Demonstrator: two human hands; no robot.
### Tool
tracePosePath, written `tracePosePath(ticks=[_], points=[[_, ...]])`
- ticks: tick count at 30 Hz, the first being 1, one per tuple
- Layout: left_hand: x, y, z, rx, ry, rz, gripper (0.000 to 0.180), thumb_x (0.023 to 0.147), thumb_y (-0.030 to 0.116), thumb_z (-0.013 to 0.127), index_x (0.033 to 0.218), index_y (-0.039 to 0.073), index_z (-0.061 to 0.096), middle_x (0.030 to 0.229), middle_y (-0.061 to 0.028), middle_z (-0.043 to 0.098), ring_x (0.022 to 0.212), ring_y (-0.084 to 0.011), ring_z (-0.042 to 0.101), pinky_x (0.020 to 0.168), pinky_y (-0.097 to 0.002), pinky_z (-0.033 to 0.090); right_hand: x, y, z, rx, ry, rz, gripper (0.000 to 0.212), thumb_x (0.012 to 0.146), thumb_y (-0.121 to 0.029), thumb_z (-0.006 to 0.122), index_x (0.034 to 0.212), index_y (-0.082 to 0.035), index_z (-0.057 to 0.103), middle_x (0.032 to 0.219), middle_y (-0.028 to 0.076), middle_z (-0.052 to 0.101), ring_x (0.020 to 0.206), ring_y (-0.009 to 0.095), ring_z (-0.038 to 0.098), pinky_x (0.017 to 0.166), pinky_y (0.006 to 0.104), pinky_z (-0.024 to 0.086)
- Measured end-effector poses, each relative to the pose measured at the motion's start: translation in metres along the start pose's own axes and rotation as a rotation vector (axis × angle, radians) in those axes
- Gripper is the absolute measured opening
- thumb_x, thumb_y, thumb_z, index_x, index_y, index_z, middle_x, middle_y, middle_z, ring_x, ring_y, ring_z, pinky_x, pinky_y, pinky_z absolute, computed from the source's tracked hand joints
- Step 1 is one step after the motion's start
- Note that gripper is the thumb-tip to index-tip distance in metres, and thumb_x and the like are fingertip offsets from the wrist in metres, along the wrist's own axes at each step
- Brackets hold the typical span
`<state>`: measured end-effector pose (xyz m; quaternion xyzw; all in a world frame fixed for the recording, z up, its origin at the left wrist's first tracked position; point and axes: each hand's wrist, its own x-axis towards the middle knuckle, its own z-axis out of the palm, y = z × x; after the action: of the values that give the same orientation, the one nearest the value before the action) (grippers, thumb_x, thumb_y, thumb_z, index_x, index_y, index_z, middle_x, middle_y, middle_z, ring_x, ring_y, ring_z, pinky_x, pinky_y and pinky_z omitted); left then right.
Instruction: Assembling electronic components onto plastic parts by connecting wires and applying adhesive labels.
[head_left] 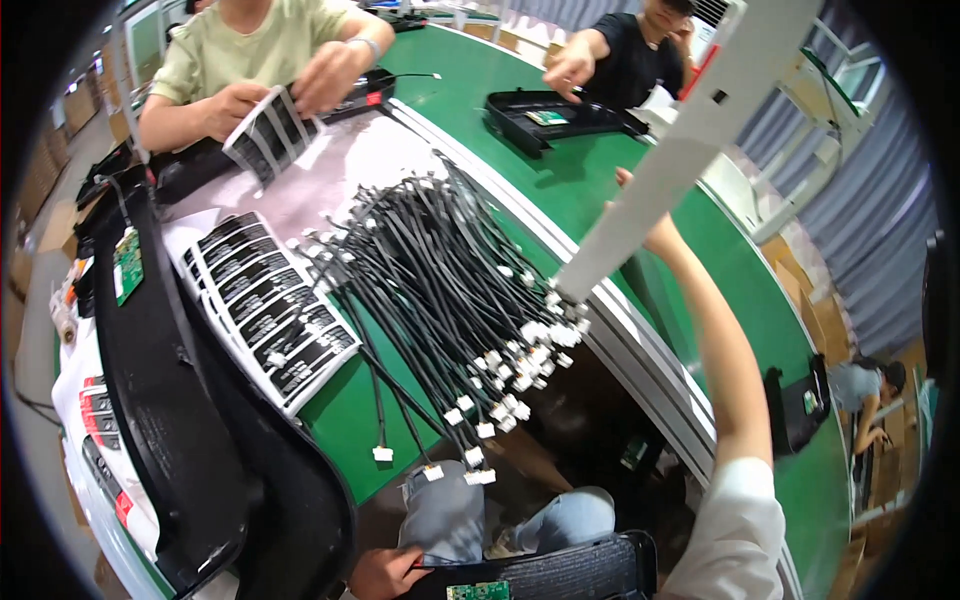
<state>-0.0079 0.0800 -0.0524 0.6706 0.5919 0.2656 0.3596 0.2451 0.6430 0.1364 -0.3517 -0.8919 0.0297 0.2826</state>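
My left hand (pixel 385 574) is closed on the left end of a black plastic housing (pixel 560 572) across my lap. A small green circuit board (pixel 478 591) sits in that housing, cut off by the lower edge of view. My right arm stretches far forward over the green table. A white upright post covers most of my right hand (pixel 655 232); only a fingertip and part of the hand show, so its grip is hidden. Nearest to my lap lies a big bundle of black cables (pixel 430 270) with white connectors (pixel 530 350), some overhanging the table edge.
The slanted white post (pixel 670 150) rises between cables and conveyor-like green surface (pixel 700 260). Left of the cables lie a black label sheet (pixel 265 305) and long black housings (pixel 165 400). Two people work opposite, one holding a label sheet (pixel 275 140), one reaching to a black housing (pixel 530 118).
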Motion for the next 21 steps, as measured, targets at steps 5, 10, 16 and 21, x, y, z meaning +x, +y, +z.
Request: tracePosePath(ticks=[5, 10, 16, 21], points=[[-0.005, 0.033, -0.017, -0.226, 0.118, -0.178, 0.02, 0.081, 0.022, 0.07, 0.088, 0.003, 0.069, 0.081, -0.0187, 0.067, 0.076, -0.0377, 0.065, 0.066, -0.0444, 0.051, 0.11, -0.038, 0.105, 0.202, 0.03, -0.103, 0.083, 0.088, -0.041, 0.069, 0.149, -0.001, 0.03, 0.147, 0.024, 0.041, 0.138, 0.033, 0.04, 0.113, 0.0368, 0.031], [-0.004, 0.026, -0.012, -0.176, 0.163, -0.171, 0.018, 0.082, 0.02, 0.069, 0.084, 0.003, 0.065, 0.079, -0.0181, 0.065, 0.075, -0.0391, 0.063, 0.066, -0.0465, 0.048, 0.125, -0.074, 0.104, -0.574, 0.092, -0.023, 0.032, 0.076, -0.038, 0.076, 0.088, -0.009, 0.07, 0.075, 0.012, 0.069, 0.074, 0.031, 0.068, 0.082, 0.0438, 0.05], [-0.008, 0.009, -0.003, -0.122, 0.222, -0.05, 0.017, 0.083, 0.017, 0.066, 0.081, 0.002, 0.06, 0.076, -0.0188, 0.064, 0.071, -0.0385, 0.063, 0.06, -0.0447, 0.047, 0.066, -0.056, 0.048, -0.776, -0.114, -0.138, 0.03, 0.075, -0.036, 0.072, 0.081, -0.008, 0.062, 0.07, 0.01, 0.067, 0.072, 0.032, 0.067, 0.063, 0.0454, 0.053], [-0.006, 0.0, -0.011, -0.036, 0.018, -0.066, 0.024, 0.083, 0.027, 0.073, 0.084, 0.005, 0.062, 0.074, -0.0133, 0.067, 0.068, -0.0336, 0.066, 0.059, -0.0404, 0.052, -0.041, -0.025, -0.058, -0.732, 0.069, -0.301, 0.031, 0.072, -0.028, 0.073, 0.077, -0.009, 0.05, 0.061, 0.007, 0.059, 0.059, 0.026, 0.063, 0.054, 0.039, 0.05]])
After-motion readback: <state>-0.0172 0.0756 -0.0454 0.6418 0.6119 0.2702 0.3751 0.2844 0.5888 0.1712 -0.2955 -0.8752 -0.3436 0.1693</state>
